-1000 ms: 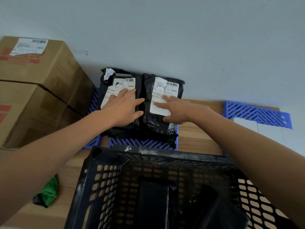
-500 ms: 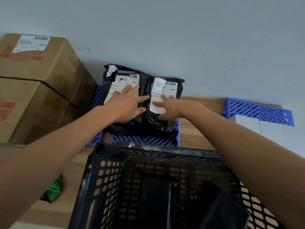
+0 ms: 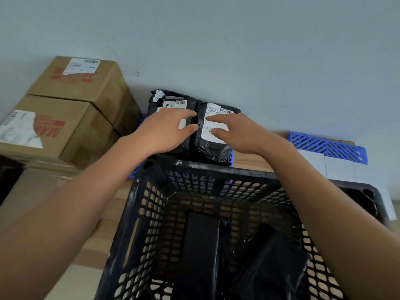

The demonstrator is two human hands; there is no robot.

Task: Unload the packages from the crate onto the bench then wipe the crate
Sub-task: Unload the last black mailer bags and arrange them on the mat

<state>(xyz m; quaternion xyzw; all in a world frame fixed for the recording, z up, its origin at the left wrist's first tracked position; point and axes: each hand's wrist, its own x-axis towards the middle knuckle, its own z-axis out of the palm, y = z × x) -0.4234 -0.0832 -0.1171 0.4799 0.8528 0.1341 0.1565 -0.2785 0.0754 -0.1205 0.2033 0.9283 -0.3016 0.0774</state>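
Head view, the only one: unload step is mid-way, wipe not started.

Two black poly-bag packages sit side by side at the far edge of the table against the wall, on a blue slatted tray (image 3: pixel 232 155). Left package (image 3: pixel 173 105), right package (image 3: pixel 214 146), touching each other.

Left hand (image 3: pixel 164 133) lies palm-down on the left package, fingers spread and flat, not gripping. Right hand (image 3: pixel 240 135) does the same on the right package, fingertips on its white label. Both look like a press or settle, not a grasp. Hands are close together, thumbs nearly meeting over the seam between the bags.

Crate (image 3: pixel 216 169) is black, perforated, near the camera, between the forearms. Not empty: at least two more dark packages in crate (image 3: pixel 201 239) lie on its floor, one flat at centre, another to the right. Exact count unclear, dark on dark.

Stacked cardboard boxes (image 3: pixel 71 109) at far left, a second blue tray (image 3: pixel 329 147) at far right.

Next move, my read: lift both hands off, reach down into the crate, grab the remaining bags. Free table space beside the placed pair is tight, so stacking or the right side is likely needed.
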